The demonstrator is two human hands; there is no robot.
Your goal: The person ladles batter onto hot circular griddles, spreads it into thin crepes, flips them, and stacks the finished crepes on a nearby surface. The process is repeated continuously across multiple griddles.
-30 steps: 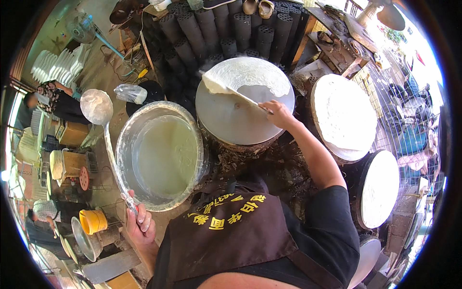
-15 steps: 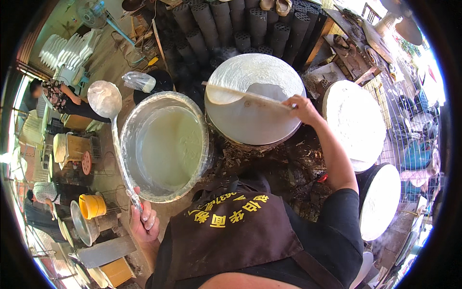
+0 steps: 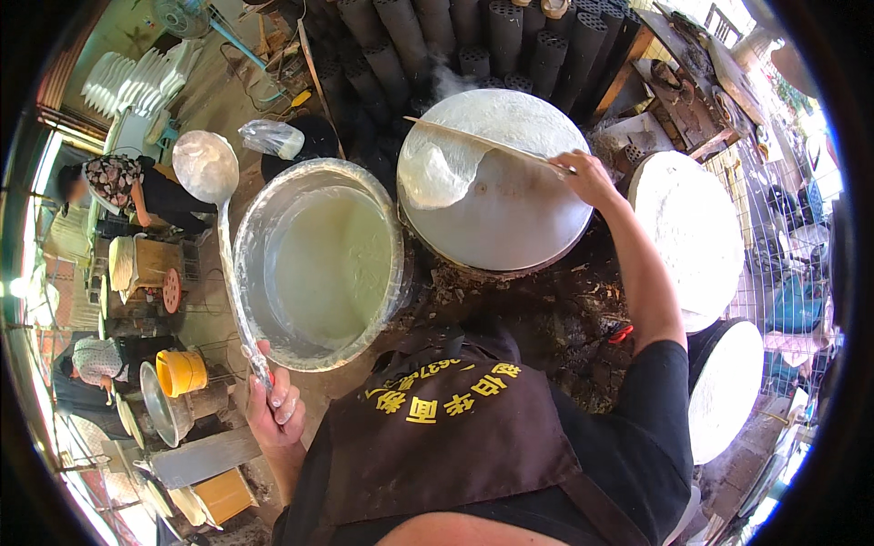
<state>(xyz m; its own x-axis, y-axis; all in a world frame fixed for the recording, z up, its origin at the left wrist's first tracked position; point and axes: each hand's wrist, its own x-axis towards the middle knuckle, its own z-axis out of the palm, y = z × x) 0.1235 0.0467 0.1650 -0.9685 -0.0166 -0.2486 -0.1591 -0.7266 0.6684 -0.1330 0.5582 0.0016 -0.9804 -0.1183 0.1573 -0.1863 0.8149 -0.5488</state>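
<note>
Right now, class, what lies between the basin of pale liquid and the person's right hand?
In the head view, the round griddle lies between the basin and the right hand, which holds a thin stick.

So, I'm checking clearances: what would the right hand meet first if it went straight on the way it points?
Likely the round griddle, just ahead of the right hand. Height is unclear from this view; if it clears the griddle, the black honeycomb briquettes behind would come next.

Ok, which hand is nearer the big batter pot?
Left. The left hand, gripping the ladle, is just outside the batter pot's near rim; the right hand is farther, beyond its right side, at the right edge of the round griddle with a thin stick.
</note>
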